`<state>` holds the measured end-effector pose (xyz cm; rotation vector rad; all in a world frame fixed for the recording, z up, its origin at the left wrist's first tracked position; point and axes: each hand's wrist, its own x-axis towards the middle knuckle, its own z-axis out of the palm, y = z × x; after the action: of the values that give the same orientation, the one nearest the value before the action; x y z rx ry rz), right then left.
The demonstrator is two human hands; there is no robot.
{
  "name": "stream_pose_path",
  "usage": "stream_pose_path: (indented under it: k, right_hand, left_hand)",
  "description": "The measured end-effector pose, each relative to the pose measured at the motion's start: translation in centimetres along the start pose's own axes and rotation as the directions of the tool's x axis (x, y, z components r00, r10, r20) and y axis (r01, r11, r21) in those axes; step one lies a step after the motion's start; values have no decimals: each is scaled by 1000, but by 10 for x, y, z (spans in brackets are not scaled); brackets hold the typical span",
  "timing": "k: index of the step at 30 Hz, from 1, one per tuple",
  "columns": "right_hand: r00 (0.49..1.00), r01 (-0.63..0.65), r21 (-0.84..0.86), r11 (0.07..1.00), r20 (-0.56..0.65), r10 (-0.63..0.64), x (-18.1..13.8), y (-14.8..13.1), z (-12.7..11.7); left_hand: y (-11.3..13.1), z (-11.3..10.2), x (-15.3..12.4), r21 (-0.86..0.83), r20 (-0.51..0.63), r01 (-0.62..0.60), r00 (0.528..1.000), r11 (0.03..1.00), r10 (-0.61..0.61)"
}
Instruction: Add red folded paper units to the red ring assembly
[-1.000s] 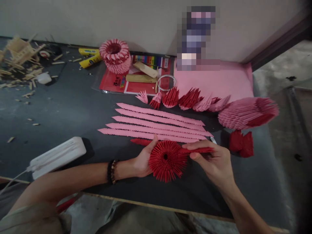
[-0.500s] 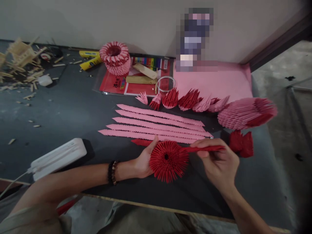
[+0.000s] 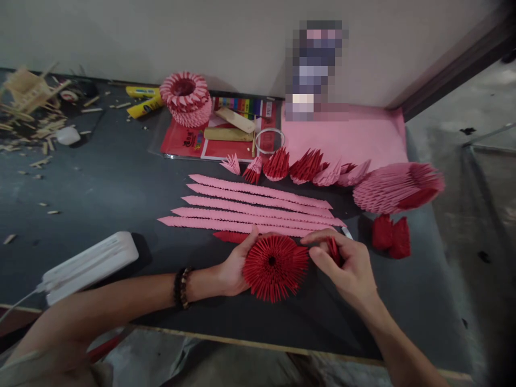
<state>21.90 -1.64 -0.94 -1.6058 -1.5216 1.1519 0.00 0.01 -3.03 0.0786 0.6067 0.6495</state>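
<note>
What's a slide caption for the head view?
Left hand holding red disc, right hand holding red piece, pink strips beyond.

A plain, pale grey wall (image 3: 161, 37) rises behind the table (image 3: 100, 188) I face, with one patch of it blurred into coarse squares. The tabletop before me is dark and matte, trimmed with a thin light-brown edge (image 3: 242, 342) on my side. To my right, a dark strip (image 3: 455, 64) slants along the wall's end. Beyond it I see a mottled grey floor (image 3: 487, 209) and a thin-barred frame (image 3: 479, 183). My light is dim, leaving a faint sheen on the tabletop's left.
</note>
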Motion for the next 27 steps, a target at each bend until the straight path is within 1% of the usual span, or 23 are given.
stream_pose_path:
  k: [3, 5, 10, 12, 15, 17, 20, 23, 25, 27]
  right_hand:
    - [996, -50, -14, 999, -70, 48, -3, -7, 9]
    - [993, -52, -48, 997, -111, 46, -3, -8, 13]
    - [987, 26, -156, 987, -151, -49, -6, -7, 17]
    - [985, 53, -197, 979, -150, -83, -8, -7, 18]
    - [986, 68, -213, 975, -136, -99, -8, -7, 19]
    - [984, 53, -205, 977, -156, -86, -6, -5, 19]
    - [980, 40, -187, 982, -184, -75, -3, -1, 17]
    - [986, 23, -161, 987, -159, -49, -4, -1, 16]
    - [987, 3, -142, 990, -158, -25, -5, -1, 18]
    - [986, -17, -100, 995, -169, 0, -7, -1, 21]
  left_hand:
    - [0, 3, -1, 48, 11, -34, 999, 998, 33]
    - [0, 3, -1, 46, 18, -34, 999, 998, 33]
    - [0, 1, 0, 0, 132, 17, 991, 1000, -17]
    - [1, 1, 0, -12, 146, 44, 988, 999, -42]
    - [2, 2, 0, -40, 116, 87, 990, 995, -82]
    - [2, 2, 0, -66, 94, 99, 991, 993, -92]
    - [1, 1, 0, -109, 87, 52, 995, 993, -43]
    - [1, 0, -1, -127, 85, -7, 996, 992, 18]
    - [1, 0, -1, -140, 55, -31, 998, 990, 39]
    - [2, 1, -1, -156, -1, -48, 999, 987, 48]
